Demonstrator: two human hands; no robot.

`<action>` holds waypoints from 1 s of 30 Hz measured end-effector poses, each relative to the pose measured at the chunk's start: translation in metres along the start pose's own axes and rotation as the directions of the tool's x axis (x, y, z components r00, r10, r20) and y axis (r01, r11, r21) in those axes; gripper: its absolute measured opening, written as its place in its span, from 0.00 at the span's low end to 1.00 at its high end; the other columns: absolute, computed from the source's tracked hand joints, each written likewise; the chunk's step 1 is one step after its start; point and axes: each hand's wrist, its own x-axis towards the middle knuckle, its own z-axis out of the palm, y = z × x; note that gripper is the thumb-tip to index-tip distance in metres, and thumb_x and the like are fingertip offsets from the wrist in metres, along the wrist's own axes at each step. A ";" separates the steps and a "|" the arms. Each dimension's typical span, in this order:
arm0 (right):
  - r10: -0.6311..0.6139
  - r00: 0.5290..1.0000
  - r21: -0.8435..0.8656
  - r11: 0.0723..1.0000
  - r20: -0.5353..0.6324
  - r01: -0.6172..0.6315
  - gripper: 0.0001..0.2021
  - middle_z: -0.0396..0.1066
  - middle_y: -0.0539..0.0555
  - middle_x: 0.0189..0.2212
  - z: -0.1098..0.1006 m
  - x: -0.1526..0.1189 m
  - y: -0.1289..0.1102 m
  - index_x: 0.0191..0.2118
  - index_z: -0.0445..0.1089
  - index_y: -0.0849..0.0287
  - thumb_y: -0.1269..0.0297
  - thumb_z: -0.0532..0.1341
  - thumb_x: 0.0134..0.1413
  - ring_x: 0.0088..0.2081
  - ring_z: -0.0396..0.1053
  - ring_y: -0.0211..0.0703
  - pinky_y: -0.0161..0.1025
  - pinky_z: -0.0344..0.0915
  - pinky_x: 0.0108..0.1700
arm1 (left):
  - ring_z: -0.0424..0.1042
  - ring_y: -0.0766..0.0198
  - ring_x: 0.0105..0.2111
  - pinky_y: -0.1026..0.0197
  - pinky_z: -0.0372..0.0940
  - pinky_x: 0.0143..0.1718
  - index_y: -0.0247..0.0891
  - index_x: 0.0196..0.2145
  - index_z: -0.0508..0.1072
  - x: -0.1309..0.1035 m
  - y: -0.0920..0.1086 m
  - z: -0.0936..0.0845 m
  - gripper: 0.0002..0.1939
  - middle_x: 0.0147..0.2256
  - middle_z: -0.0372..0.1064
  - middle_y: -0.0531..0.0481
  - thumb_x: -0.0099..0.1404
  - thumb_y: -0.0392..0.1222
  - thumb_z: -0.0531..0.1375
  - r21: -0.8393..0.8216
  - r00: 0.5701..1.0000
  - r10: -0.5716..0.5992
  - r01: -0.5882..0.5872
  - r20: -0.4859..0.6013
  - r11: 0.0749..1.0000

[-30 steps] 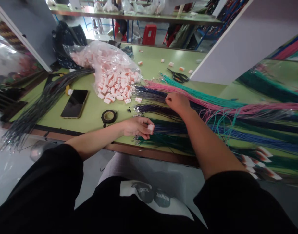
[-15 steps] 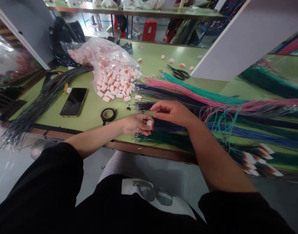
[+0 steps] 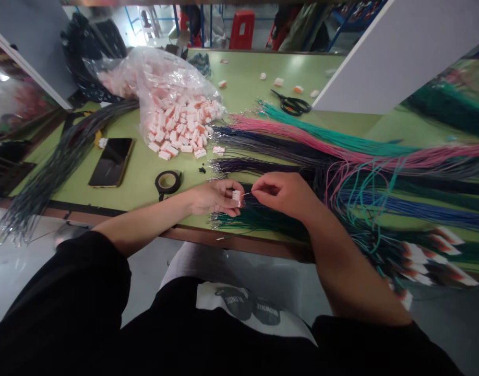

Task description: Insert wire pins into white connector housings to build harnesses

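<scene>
Near the front edge of the green table, my left hand (image 3: 216,197) is closed on a small white and orange plastic connector (image 3: 236,195). My right hand (image 3: 280,192) pinches a thin wire (image 3: 247,194) between thumb and forefinger. The wire's tip points left and reaches the connector's right side; whether it is inside cannot be told. Beneath and beyond both hands lie bundles of wires with metal ends, among them dark purple wires (image 3: 259,166) and dark green wires (image 3: 259,222).
A clear bag spills a heap of connectors (image 3: 180,128). Black tape (image 3: 168,182) and a phone (image 3: 111,162) lie left. Scissors (image 3: 290,103) lie behind pink wires (image 3: 286,132) and teal wires (image 3: 325,132). Assembled connectors (image 3: 419,261) sit at right. Grey wires (image 3: 67,146) hang over the left edge.
My right hand has closed from loosely curved fingers into a pinch, with a wire now showing at its tips beside the connector. My left hand keeps the connector. The view has tilted slightly down.
</scene>
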 end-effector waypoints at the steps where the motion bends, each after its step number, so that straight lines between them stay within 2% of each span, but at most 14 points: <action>1: -0.006 1.000 -0.024 1.000 -0.003 0.006 0.06 0.69 0.49 0.21 0.000 0.000 0.000 0.23 0.70 0.59 0.65 0.57 0.43 0.22 0.61 0.33 0.33 0.56 0.29 | 0.73 0.70 0.28 0.66 0.69 0.32 0.35 0.36 0.65 0.000 0.000 0.001 0.17 0.28 0.71 0.54 0.52 0.30 0.68 0.001 1.000 -0.001 0.001 -0.002 1.000; 11: 0.005 1.000 -0.128 0.992 0.030 -0.001 0.06 0.67 0.48 0.17 -0.001 0.000 -0.003 0.20 0.69 0.58 0.67 0.56 0.41 0.21 0.59 0.33 0.33 0.53 0.27 | 0.73 0.70 0.26 0.67 0.68 0.30 0.34 0.35 0.65 0.000 0.000 0.003 0.19 0.26 0.71 0.55 0.49 0.32 0.70 -0.012 0.999 -0.009 0.008 -0.031 1.000; 20: -0.007 1.000 -0.134 0.991 0.018 0.009 0.07 0.67 0.48 0.17 0.003 0.000 -0.001 0.20 0.69 0.59 0.66 0.56 0.41 0.21 0.59 0.33 0.33 0.53 0.27 | 0.73 0.70 0.27 0.66 0.69 0.33 0.35 0.37 0.65 0.001 -0.002 0.001 0.16 0.27 0.71 0.55 0.53 0.29 0.66 0.012 0.999 0.002 -0.002 -0.034 1.000; 30: 0.009 0.999 -0.197 0.980 0.034 -0.002 0.07 0.66 0.49 0.17 0.004 0.000 -0.004 0.20 0.69 0.58 0.67 0.55 0.41 0.21 0.60 0.35 0.34 0.53 0.28 | 0.73 0.71 0.26 0.69 0.68 0.28 0.34 0.36 0.65 0.002 -0.003 0.002 0.15 0.26 0.71 0.54 0.53 0.29 0.66 0.007 0.999 -0.010 0.011 -0.050 1.000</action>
